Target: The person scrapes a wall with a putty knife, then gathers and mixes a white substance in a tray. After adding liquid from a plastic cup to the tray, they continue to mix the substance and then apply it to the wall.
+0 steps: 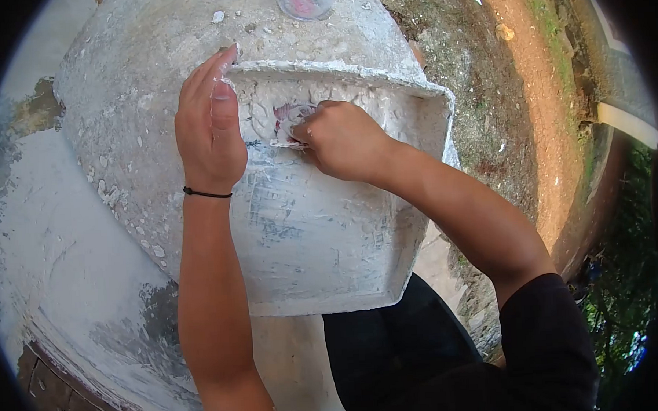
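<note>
A shallow white tray [308, 239] coated with paste lies tilted before me. Thick whitish paste [405, 110] lines its far side. My left hand [212, 126], with a dark cord at the wrist, rests along the tray's left side, fingers stretched forward and white smears on the fingertips. Inside the tray, my right hand [341, 139] is closed around a small clear, pink-marked piece [290, 117] that touches the paste. The fingers partly hide this piece, and its full shape cannot be made out.
Under the tray is a rough, paste-spotted stone-like surface [133, 89]. A round clear lid-like thing [307, 2] with pink marks lies beyond the tray. Mossy ground [474, 89] and a reddish dirt strip [521, 72] run along the right.
</note>
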The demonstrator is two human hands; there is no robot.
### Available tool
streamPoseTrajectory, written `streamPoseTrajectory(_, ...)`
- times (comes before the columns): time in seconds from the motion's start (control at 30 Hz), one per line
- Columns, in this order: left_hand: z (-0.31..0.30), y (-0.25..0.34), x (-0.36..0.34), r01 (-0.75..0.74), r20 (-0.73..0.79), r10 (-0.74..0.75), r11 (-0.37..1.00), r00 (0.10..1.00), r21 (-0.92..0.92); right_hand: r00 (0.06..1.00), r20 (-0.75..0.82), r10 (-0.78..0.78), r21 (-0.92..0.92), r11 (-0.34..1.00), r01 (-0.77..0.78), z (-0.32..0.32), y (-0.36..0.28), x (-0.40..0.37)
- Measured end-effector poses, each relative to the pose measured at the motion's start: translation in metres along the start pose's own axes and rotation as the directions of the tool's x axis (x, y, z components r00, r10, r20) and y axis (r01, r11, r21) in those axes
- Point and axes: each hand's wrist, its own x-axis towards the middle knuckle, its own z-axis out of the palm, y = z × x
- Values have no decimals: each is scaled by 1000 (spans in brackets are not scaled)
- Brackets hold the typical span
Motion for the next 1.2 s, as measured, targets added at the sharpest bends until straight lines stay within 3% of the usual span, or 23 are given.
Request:
streamPoseTrajectory(0.1, 0, 1, 0, -17, -16, 17, 999, 1000, -27, 998, -8, -55, 49, 997, 55, -16, 6, -39)
streamPoseTrajectory(0.23, 0, 1, 1, -38, -27, 37, 999, 999, -25, 997, -73, 36, -22, 999, -38, -44, 1, -76)
streamPoseTrajectory(0.37, -2, 1, 1, -59, -21, 60, 998, 998, 13, 961, -265, 74, 12, 997, -74, -35, -31, -58)
streamPoseTrajectory(0.47, -2, 1, 1, -42, -27, 42, 999, 999, -2, 929, -368, -45, -67, 997, 22, -11, -52, -16)
streamPoseTrajectory(0.57, 0, -2, 1, -11, -17, 10, 996, 1000, -85, 994, -108, -10, -100, 995, -1, 14, -64, 2)
streamPoseTrajectory(0.7, -5, -2, -1, 0, -38, -3, 997, 999, -77, 992, -109, 64, -53, 996, -70, 3, -39, -10)
streamPoseTrajectory(0.9, -2, 3, 1, 20, -12, -21, 997, 1000, -69, 998, 63, -21, -11, 1000, 22, -6, -34, 0)
streamPoseTrajectory(0.97, -5, 3, 3, 31, -15, -32, 998, 999, -61, 997, -13, -77, -18, 997, 77, -6, -20, -12)
streamPoseTrajectory(1.03, -2, 4, 2, 44, -22, -45, 997, 999, -65, 993, 69, -93, 29, 995, 91, -10, -12, -12)
streamPoseTrajectory(1.2, -1, 1, 0, 62, -19, -64, 991, 998, -117, 992, 107, -68, 25, 998, 66, -7, -28, 8)
